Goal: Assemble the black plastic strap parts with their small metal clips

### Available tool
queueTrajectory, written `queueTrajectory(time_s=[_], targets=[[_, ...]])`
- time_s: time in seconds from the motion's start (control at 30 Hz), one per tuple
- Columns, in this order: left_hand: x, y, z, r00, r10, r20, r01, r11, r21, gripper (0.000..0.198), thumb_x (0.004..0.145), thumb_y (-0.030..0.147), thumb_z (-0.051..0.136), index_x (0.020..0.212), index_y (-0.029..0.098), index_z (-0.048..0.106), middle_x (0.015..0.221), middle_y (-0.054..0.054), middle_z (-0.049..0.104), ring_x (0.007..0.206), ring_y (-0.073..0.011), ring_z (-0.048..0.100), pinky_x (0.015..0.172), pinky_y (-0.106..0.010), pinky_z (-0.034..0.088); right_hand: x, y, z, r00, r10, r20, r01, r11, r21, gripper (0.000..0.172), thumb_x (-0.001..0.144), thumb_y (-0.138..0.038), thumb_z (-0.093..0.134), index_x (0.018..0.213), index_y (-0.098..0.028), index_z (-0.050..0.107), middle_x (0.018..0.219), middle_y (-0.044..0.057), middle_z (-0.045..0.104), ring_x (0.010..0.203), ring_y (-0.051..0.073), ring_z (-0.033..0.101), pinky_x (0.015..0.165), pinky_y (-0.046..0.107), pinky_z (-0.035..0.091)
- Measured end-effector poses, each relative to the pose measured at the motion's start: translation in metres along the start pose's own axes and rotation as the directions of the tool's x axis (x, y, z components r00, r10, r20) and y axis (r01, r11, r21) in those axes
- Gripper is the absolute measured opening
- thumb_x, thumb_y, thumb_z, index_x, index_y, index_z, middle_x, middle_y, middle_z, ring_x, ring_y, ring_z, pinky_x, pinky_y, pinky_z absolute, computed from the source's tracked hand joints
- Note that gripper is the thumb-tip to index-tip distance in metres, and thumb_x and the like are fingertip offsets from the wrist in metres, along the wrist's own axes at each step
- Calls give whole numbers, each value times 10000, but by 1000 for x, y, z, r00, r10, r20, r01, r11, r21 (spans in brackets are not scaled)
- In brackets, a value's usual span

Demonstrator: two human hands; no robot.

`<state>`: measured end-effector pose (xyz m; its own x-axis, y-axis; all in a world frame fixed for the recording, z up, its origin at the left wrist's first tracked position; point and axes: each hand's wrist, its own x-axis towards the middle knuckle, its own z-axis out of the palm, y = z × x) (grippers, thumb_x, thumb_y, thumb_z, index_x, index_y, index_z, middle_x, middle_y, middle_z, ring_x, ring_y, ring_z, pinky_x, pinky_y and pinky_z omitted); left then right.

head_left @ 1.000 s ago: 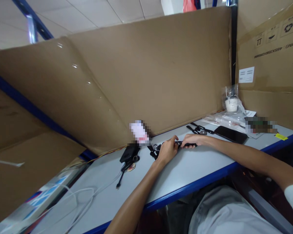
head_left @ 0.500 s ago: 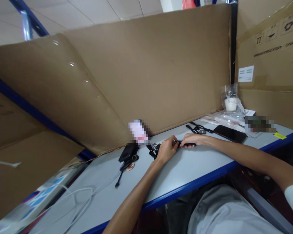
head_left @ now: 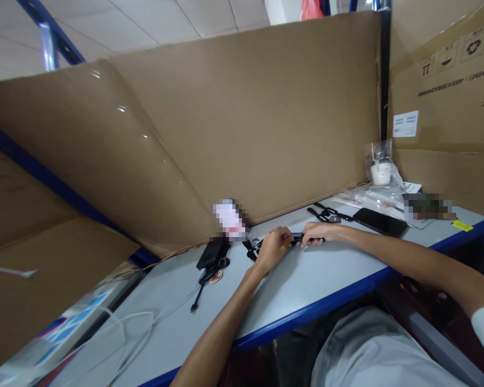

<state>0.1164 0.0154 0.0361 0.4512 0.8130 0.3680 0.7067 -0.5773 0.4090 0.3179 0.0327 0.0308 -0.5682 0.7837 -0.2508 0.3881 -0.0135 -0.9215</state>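
Over the grey-white table, both my hands hold a slender black piece (head_left: 297,237) whose kind I cannot make out. My left hand (head_left: 273,248) is closed, its thumb and fingers pinched at the left end of the piece. My right hand (head_left: 317,234) has its fingers curled around the right part, and a dark tip shows past them. Just left of my left hand lie black strip-like parts (head_left: 249,250), partly covered by it. Beyond my right hand rest more black strips with a round silvery part (head_left: 329,216).
A black phone (head_left: 379,221) lies to the right, near clear plastic bags and a bagged white container (head_left: 381,172). Leftward are a black box-like item (head_left: 212,253), a short black cable (head_left: 197,298), a pixelated upright screen (head_left: 229,219) and white cables (head_left: 139,333). Cardboard walls (head_left: 258,118) enclose the table.
My right hand has shifted slightly right along the black piece, leaving more of it visible between my hands. My left hand has barely moved.
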Motion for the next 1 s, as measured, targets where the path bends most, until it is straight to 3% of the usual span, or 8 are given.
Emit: queueTrajectory(time_s=[0.17,0.53,0.67,0.83,1.0], targets=[[-1,-2,4,999,20,44,-20,1000,-14,124,882,187,545,891,183,669,647,23,622,599,-136,529,623,-247,369,2,2,0,1000,-10,5,10,1000,-6,303,646,-201,736,546,-184,450,438,-102,413,402,37,298,392,181,192],[-2,0,8,991,133,-5,-133,989,64,187,942,274,547,794,182,615,772,-20,644,701,-150,562,670,-259,392,0,1,1,999,-44,-12,44,999,-14,213,653,-191,704,584,-171,504,447,-100,434,404,39,305,399,183,197],[-1,0,11,996,86,-30,-85,996,40,153,904,214,551,773,181,624,749,-12,657,696,-150,579,675,-260,409,2,3,1,999,-40,-10,40,999,-18,220,655,-210,710,583,-176,506,444,-95,439,405,46,314,397,186,197],[-2,2,6,1000,-22,2,22,994,-105,147,854,158,570,920,171,701,791,-24,720,702,-164,633,686,-264,458,4,5,0,999,-28,-21,28,999,-16,271,639,-227,746,572,-184,487,445,-97,433,402,48,318,392,191,197],[-3,3,2,999,41,16,-41,999,-20,201,847,125,565,866,177,759,818,-42,717,715,-167,616,716,-274,454,5,6,0,999,-27,-26,26,1000,-9,250,646,-205,728,579,-182,488,455,-98,440,406,46,325,403,192,202]])
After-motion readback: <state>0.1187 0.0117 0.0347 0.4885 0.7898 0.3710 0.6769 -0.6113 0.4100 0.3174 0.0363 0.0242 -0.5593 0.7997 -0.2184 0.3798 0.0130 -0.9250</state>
